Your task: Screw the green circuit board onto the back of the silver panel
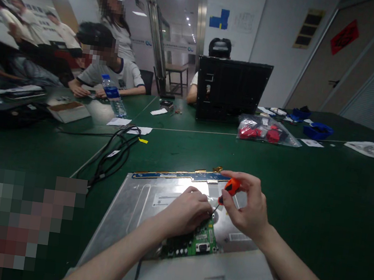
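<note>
My right hand (250,208) grips an orange and black screwdriver (231,187) between thumb and fingers. Its thin shaft slants down to the upper edge of a green circuit board (201,240). Beside the screwdriver tip, my left hand (188,211) is closed, with its fingertips gathered low over the board; what they hold, if anything, is hidden. Part of the board lies beneath that hand. The board is on the silver metal back of a flat display panel (121,223), which lies on the table. Along the panel's far edge runs a narrow blue circuit strip (175,175).
Black cables (120,149) lie left of the panel on the green table (321,190). Farther off stand a water bottle (113,96), an open box (68,111), an upright black monitor casing (233,91) and a plastic bag with red items (267,131). Several people are around the table.
</note>
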Available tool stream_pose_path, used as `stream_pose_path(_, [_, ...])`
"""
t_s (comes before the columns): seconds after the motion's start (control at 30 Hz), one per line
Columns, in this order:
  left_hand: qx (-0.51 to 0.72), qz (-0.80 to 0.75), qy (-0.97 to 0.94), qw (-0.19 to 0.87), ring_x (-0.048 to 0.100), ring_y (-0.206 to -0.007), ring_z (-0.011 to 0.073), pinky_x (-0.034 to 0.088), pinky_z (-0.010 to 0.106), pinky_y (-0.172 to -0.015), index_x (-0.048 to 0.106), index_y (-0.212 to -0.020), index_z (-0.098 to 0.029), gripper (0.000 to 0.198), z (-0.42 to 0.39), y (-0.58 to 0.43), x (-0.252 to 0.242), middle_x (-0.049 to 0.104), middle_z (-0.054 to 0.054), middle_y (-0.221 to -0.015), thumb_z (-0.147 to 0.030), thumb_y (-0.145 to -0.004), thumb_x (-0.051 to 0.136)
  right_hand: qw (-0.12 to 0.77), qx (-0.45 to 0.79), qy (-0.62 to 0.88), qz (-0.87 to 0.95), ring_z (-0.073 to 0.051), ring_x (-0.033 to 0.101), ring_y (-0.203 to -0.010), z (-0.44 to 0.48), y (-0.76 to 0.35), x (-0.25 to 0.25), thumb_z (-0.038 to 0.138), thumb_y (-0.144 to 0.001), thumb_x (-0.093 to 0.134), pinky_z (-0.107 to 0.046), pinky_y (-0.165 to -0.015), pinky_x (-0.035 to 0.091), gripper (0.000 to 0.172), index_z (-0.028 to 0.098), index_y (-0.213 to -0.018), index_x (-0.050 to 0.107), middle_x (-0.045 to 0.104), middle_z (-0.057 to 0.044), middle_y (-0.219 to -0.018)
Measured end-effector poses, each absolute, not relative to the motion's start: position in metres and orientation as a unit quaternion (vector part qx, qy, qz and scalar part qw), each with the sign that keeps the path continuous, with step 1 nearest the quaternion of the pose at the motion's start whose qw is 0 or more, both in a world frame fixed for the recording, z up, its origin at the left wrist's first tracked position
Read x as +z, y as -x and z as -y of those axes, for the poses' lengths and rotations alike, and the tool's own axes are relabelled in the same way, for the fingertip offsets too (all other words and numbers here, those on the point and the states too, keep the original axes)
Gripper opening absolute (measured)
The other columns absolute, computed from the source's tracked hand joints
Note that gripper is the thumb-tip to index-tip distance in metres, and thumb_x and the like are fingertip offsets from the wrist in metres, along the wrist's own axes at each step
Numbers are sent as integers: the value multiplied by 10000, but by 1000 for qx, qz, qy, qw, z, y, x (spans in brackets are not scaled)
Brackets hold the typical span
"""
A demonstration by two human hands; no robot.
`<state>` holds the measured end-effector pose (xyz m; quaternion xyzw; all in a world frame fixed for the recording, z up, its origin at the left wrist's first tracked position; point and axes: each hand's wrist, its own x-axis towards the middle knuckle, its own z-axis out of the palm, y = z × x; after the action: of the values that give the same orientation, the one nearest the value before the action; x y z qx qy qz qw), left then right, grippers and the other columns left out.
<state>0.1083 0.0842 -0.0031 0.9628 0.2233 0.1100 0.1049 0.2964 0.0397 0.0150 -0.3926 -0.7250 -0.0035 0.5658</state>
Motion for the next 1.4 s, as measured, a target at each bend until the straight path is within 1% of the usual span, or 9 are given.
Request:
stream_pose_path(0.23, [106,-224,-964,98,599,-764,183,420,331,-794,675,-813,-172,173,-84,-109,-1,684,40,-833,-88,-910,559,540,-27,392,744,-199,659,-907,-41,-299,19,181,-905,576,-278,-590,601,351,233,-1247,515,601,-100,-1114])
stream_pose_path(0.37, [108,-224,-964,94,592,-752,175,414,328,-800,660,-790,-169,176,-84,-109,-2,680,37,-825,-87,-909,560,519,-41,400,754,-197,669,-869,-41,-300,19,166,-929,545,-318,-625,611,385,242,-1305,510,596,-93,-1093])
stream_pose_path(0.5, [105,-225,-964,92,590,-746,179,407,332,-788,661,-795,-168,162,-84,-109,-2,680,34,-817,-90,-906,572,525,-39,378,761,-199,673,-883,-40,-299,22,135,-938,480,-304,-622,607,412,230,-1338,484,637,-98,-1084])
stream_pose_path(0.57, [104,-225,-964,95,597,-753,183,406,335,-787,666,-811,-171,156,-84,-109,-1,684,34,-824,-88,-906,574,530,-38,371,761,-195,675,-862,-39,-299,23,152,-939,481,-289,-601,600,385,213,-1319,491,658,-98,-1056])
stream_pose_path(0.73, [115,-219,-962,116,624,-811,191,413,345,-813,676,-857,-177,162,-84,-108,-2,704,45,-896,-82,-913,557,542,-28,387,746,-152,674,-685,-40,-299,18,295,-911,642,-265,-568,588,341,218,-1216,510,689,-53,-942])
stream_pose_path(0.83, [116,-219,-962,116,626,-808,192,413,350,-815,676,-850,-178,165,-84,-108,-2,702,44,-877,-87,-915,555,545,-30,392,741,-144,677,-658,-41,-299,15,297,-926,633,-263,-575,585,294,224,-1183,509,689,-32,-903])
stream_pose_path(1.07, [108,-219,-965,94,610,-772,184,415,340,-799,654,-804,-178,166,-85,-108,-4,684,34,-838,-94,-905,552,542,-50,375,750,-184,677,-857,-42,-300,20,206,-929,600,-282,-606,608,312,246,-1233,542,631,-77,-1046])
stream_pose_path(1.2, [112,-219,-965,90,602,-759,180,420,342,-809,654,-807,-177,188,-85,-108,-5,674,38,-825,-113,-926,523,531,-60,394,748,-173,678,-807,-41,-300,21,167,-935,563,-297,-603,618,350,273,-1268,554,591,-75,-1069])
stream_pose_path(1.4, [116,-220,-963,104,610,-773,181,418,338,-811,659,-814,-177,180,-83,-108,-2,682,39,-840,-93,-915,536,528,-53,383,756,-201,689,-875,-41,-300,20,166,-949,532,-341,-679,629,375,248,-1315,519,636,-98,-1104])
